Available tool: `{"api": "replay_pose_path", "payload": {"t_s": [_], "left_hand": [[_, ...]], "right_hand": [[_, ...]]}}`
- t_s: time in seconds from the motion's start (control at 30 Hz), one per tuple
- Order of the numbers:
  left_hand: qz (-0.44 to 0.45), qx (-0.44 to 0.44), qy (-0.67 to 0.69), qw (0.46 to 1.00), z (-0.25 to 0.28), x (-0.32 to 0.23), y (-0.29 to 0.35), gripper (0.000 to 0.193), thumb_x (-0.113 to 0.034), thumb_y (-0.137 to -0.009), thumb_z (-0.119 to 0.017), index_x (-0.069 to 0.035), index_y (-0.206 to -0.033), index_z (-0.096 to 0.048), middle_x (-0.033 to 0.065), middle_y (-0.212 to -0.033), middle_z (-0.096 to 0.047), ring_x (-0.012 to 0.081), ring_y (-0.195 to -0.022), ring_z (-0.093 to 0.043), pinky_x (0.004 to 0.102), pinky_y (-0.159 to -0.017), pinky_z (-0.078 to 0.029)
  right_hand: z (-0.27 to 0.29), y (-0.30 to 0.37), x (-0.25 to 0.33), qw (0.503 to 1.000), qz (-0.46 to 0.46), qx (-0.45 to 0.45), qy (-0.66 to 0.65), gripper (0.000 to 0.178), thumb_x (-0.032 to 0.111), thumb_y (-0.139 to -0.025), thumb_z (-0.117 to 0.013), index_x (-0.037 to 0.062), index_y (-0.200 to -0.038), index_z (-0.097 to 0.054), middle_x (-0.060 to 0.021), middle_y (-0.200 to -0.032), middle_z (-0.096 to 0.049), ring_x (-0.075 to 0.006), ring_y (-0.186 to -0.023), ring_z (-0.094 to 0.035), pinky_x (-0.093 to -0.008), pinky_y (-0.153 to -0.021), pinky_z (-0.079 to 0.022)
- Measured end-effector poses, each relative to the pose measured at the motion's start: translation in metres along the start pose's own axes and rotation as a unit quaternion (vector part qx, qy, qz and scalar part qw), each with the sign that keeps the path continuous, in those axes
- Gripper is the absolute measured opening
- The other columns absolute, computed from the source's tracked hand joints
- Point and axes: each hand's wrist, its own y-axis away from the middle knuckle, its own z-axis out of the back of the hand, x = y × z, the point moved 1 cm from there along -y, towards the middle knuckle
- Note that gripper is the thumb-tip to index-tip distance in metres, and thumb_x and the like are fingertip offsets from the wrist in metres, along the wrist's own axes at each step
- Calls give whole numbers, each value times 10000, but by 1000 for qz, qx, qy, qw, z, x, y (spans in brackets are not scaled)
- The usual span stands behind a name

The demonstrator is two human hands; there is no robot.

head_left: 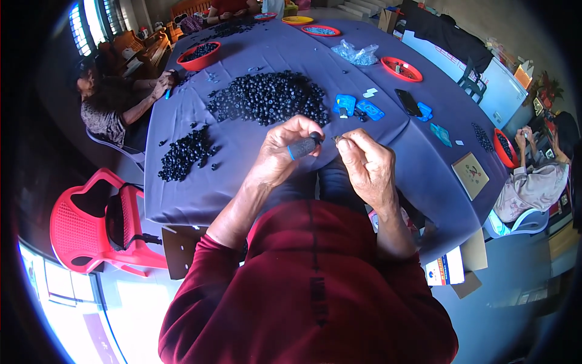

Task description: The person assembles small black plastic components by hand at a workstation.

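Observation:
Close to the table's near edge, my left hand [280, 150] pinches a small black round part [316, 136] between thumb and fingertip. A dark grey sleeve with a blue rim [303, 147] covers one of its fingers. Just to the right, my right hand [367, 162] is closed, thumb against forefinger, on a tiny dark piece [337, 139] too small to name. The two hands are a short gap apart. Beyond them spreads a big heap of black round parts [270, 97]; a smaller pile of similar black parts [187, 153] lies to the left.
The table has a grey-blue cloth [242, 188]. On it are a red bowl [200, 60] of black parts, a red tray [401, 70], a clear bag [356, 53], blue packets [370, 109] and a phone [408, 102]. Other people sit around. A red chair [91, 224] stands left.

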Motion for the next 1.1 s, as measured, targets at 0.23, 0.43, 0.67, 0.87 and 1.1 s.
{"api": "replay_pose_path", "payload": {"t_s": [0.23, 0.43, 0.67, 0.87, 1.1], "left_hand": [[7, 3, 23, 1000, -7, -5, 1, 129, -75, -833, -565, -11, -944, -548, 108, -887, -594, 158, -774, -587, 279, -723, -492], [-12, -10, 53, 998, -8, -2, 2, 188, -86, -849, -538, 1, -1013, -563, 74, -813, -550, 137, -720, -525, 271, -693, -454], [14, 12, 96, 995, -12, -2, 2, 249, -107, -837, -556, 36, -1041, -548, 60, -803, -532, 144, -720, -495, 297, -701, -424], [72, 25, 126, 989, -8, 9, 2, 224, -125, -813, -596, 16, -980, -547, 69, -800, -531, 145, -741, -505, 305, -730, -432], [46, 50, 170, 983, -8, 12, -1, 194, -143, -823, -596, 0, -941, -539, 82, -825, -552, 144, -772, -523, 309, -743, -452]], "right_hand": [[-2, 1, -1, 999, -20, 29, -26, 173, 146, -877, -532, -14, -817, -561, -14, -589, -472, -47, -544, -404, -214, -484, -360], [-2, 1, -4, 999, -25, 31, 7, 150, 121, -869, -529, -21, -833, -561, -59, -626, -525, -69, -567, -458, -232, -522, -406], [-1, 2, -3, 998, -39, 49, 23, 141, 113, -870, -524, -18, -837, -562, -69, -644, -557, -76, -576, -495, -231, -536, -420], [1, -1, 2, 998, -58, 26, -17, 182, 165, -877, -522, -7, -839, -568, -87, -649, -569, -116, -582, -539, -254, -543, -430], [6, -4, -4, 996, -82, 39, 4, 196, 183, -878, -522, -1, -827, -564, -50, -621, -519, -88, -548, -471, -242, -502, -385]]}}
